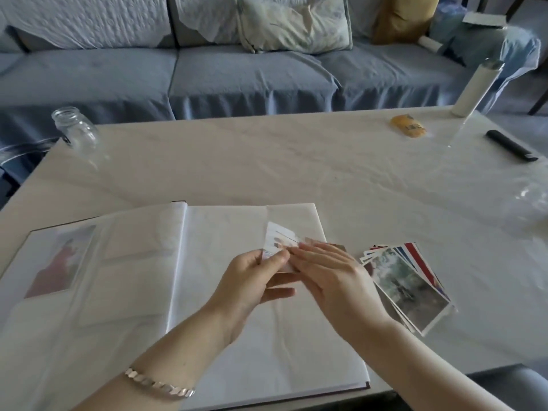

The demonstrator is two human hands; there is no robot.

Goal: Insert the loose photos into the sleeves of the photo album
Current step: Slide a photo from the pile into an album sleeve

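Note:
The photo album point(225, 336) lies open on the table in front of me. Its left page holds one sleeved photo point(59, 259) with a reddish figure. Over the right page my left hand point(255, 277) pinches a loose photo point(278, 238) between thumb and fingers. My right hand point(329, 271) lies with straight fingers against that photo's right side. A fanned pile of loose photos point(412, 286) rests on the table just right of the album.
The white table point(267, 161) carries a glass jar point(74, 129) at the far left, a yellow packet point(408, 126), a white bottle point(477, 87), a black remote point(511, 145) and clear plastic point(527, 209) at the right. A blue sofa point(222, 72) stands behind.

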